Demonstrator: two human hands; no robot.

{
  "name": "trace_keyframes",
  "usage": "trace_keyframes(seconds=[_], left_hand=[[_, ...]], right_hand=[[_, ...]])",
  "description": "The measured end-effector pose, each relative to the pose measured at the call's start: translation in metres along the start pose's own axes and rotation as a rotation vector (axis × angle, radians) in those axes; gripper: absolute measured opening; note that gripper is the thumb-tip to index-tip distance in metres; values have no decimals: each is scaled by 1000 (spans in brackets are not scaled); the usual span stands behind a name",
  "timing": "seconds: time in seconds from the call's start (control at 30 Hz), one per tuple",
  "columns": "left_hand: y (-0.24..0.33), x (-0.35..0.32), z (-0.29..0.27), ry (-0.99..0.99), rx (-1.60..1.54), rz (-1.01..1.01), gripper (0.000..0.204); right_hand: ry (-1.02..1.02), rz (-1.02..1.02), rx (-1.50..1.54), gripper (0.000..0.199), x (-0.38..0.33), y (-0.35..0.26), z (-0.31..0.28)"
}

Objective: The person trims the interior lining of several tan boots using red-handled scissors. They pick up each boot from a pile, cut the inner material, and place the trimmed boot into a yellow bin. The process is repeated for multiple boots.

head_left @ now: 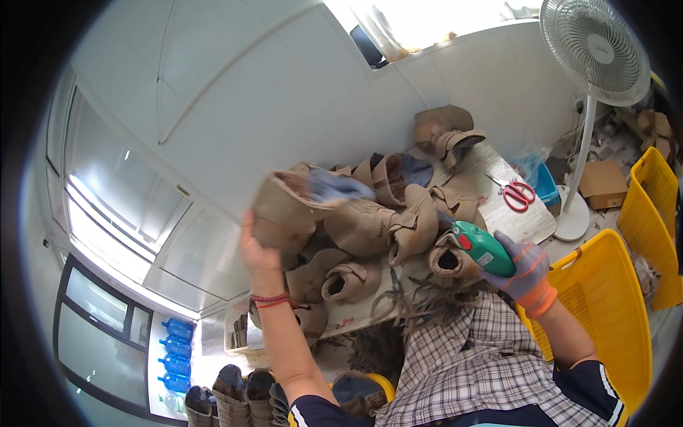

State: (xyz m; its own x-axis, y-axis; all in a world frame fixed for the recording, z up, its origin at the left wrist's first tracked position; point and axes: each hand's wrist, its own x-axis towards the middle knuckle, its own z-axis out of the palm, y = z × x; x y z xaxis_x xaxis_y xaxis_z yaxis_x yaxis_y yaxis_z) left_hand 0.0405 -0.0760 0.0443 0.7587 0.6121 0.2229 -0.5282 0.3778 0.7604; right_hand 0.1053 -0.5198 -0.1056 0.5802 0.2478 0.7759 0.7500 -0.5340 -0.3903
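Clasped in the bare left hand (262,256), a brown boot upper (281,224) is raised at the left of the boot pile (359,231); the gloved right hand (523,269) holds a green power tool (491,250). Furry scraps (425,302) suggest some trimming done; what remains is unclear.

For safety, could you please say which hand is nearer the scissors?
Right: the right hand is on the person's side of the scissors; the left hand is far to their left.
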Motion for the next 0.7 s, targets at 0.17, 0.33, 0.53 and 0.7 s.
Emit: trace_keyframes(seconds=[0.17,0.33,0.53,0.7], left_hand=[[15,63,12,-43,1018,726,33],[17,177,-52,-74,2165,720,34],[-25,189,2,214,2354,721,45],[-17,210,25,223,2507,435,50]], right_hand=[[-53,152,-32,70,-28,22,-1],[-133,238,-37,71,-32,37,-1],[-170,351,-63,72,-32,60,2],[-123,326,4,73,-29,75,12]])
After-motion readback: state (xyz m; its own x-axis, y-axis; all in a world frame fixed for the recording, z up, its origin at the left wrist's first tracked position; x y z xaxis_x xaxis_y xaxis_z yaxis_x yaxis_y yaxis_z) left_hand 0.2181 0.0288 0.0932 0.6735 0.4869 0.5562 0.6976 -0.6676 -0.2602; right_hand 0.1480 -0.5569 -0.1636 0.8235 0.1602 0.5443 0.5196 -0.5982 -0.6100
